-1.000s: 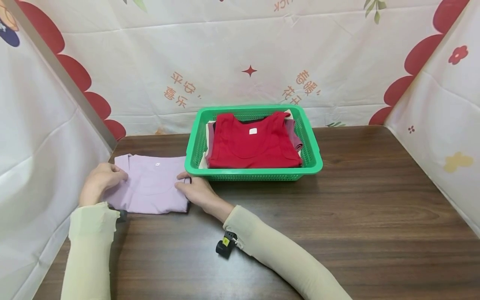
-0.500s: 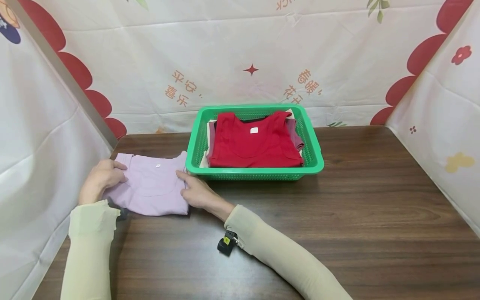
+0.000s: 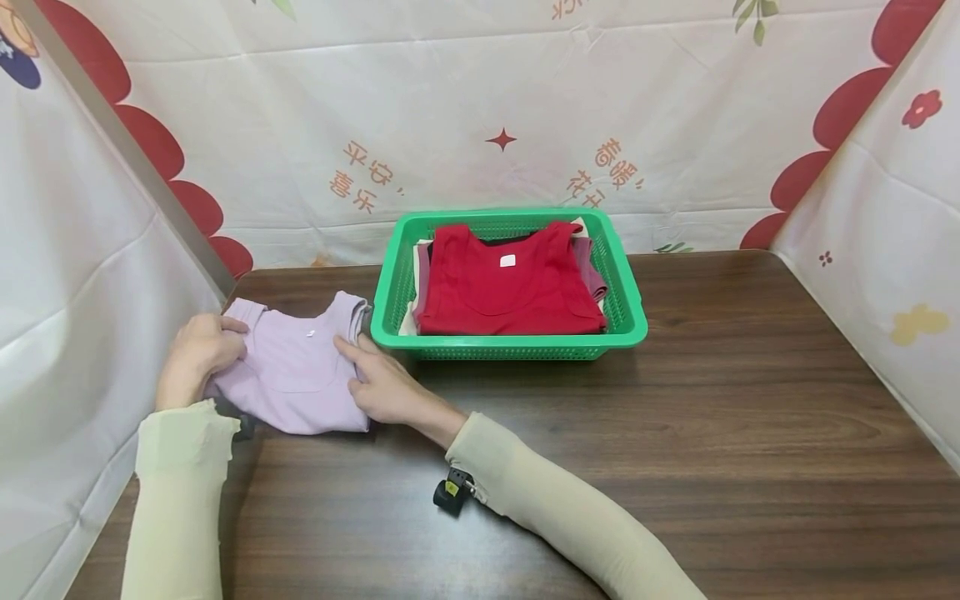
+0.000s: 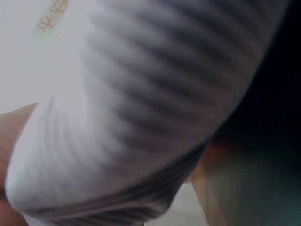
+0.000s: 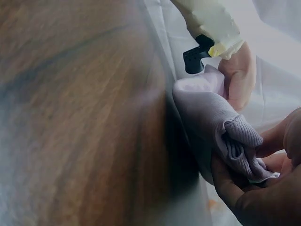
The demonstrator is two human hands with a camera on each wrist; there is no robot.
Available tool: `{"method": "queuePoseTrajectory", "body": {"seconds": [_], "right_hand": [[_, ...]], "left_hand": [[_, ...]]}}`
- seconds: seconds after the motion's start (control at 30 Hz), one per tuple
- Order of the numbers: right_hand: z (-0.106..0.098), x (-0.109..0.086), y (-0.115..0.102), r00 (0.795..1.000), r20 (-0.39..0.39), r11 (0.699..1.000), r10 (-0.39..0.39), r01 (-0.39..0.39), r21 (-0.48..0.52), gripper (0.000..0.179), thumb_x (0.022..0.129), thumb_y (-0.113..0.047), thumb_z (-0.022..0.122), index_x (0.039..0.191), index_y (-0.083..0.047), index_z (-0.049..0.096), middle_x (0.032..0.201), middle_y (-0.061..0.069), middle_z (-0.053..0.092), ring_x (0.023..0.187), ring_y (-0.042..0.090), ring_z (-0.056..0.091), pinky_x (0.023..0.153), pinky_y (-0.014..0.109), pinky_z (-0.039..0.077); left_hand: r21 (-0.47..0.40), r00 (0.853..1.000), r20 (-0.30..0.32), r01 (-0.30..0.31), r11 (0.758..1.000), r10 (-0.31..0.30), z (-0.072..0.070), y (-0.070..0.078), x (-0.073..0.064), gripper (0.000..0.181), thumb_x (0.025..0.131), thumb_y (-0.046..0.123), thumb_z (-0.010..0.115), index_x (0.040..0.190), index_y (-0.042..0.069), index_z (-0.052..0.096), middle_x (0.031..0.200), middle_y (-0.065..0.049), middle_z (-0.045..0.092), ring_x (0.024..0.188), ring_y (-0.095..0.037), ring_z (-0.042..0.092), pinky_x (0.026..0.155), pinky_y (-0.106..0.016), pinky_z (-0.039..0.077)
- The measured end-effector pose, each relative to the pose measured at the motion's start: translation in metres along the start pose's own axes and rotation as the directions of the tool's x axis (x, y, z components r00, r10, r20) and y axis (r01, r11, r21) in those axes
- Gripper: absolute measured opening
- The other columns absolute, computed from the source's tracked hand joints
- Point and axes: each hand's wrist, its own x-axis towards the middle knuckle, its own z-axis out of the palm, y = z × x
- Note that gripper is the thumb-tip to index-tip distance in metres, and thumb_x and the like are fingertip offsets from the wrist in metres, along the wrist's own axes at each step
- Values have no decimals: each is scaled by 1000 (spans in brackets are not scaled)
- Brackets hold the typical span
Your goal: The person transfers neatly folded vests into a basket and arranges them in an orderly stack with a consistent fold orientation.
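Note:
A folded lilac tank top (image 3: 296, 371), with a small white label at the neckline, is held over the left part of the table. My left hand (image 3: 201, 354) grips its left side, the fingers lying over the strap. On the opposite side, my right hand (image 3: 390, 387) pinches the folded edge, index finger on top. In the right wrist view the ribbed layers of the tank top (image 5: 202, 106) bunch between thumb and fingers, and its underside shows above the table. Blurred ribbed lilac cloth (image 4: 141, 103) fills most of the left wrist view, hiding the left fingers.
A green plastic basket (image 3: 510, 342) stands just right of the tank top, close to my right hand. Inside lies a folded red tank top (image 3: 502, 292) over other folded garments. Printed white curtains (image 3: 495, 100) border the brown wooden table (image 3: 712, 417) at the back and sides.
The tank top's right side has lifted and shifted slightly left, its right strap now standing up with folded layers showing. My right hand has moved a little left with it; the basket has stayed put.

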Motion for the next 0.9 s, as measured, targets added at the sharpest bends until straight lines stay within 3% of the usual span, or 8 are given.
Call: {"method": "queuePoseTrajectory", "body": {"seconds": [0.1,0.23,0.37,0.5,0.63,0.9], "right_hand": [[-2,-1,-3,999,-19,998,-43,43,-36,65,98,-4,54,161,-9,36,161,10,40,134,17,45,114,27,42],[-8,-4,-10,998,-28,997,-58,57,-46,66,99,-6,54,161,-12,34,165,10,36,140,16,43,117,29,41],[-16,-7,-21,998,-35,999,-44,43,-23,67,99,-8,56,162,-15,34,166,8,35,142,16,42,116,31,42],[-25,-11,-29,996,-65,998,-63,62,-18,66,98,-7,57,161,-13,37,144,9,50,124,18,48,104,27,47],[-39,-13,-36,993,-91,997,-74,76,20,65,97,-6,58,160,-11,39,135,9,53,118,19,49,98,28,48],[-72,-16,-38,988,-153,989,-7,29,146,68,91,-7,62,157,-13,45,158,7,44,140,19,43,102,32,53]], "left_hand": [[-4,999,-40,-13,1000,13,-1,3,-1,52,80,9,53,129,-5,65,141,-42,49,115,-50,50,88,-52,45],[4,995,-88,-37,999,37,-3,6,-3,52,79,9,50,127,-4,67,138,-39,54,112,-49,53,83,-48,45],[20,994,-97,-54,998,56,-6,10,-8,53,80,10,50,129,-3,66,138,-39,54,113,-52,54,87,-55,45],[32,993,-104,-60,998,63,-11,17,-12,52,84,13,51,132,-4,63,138,-40,53,111,-53,53,87,-58,45],[8,987,-148,-59,998,59,-14,24,-14,52,86,15,52,135,-1,64,139,-39,54,111,-51,54,82,-51,44],[-135,962,-271,-72,988,34,-13,34,-12,49,90,20,56,136,6,67,142,-36,56,126,-50,52,84,-44,40]]}}
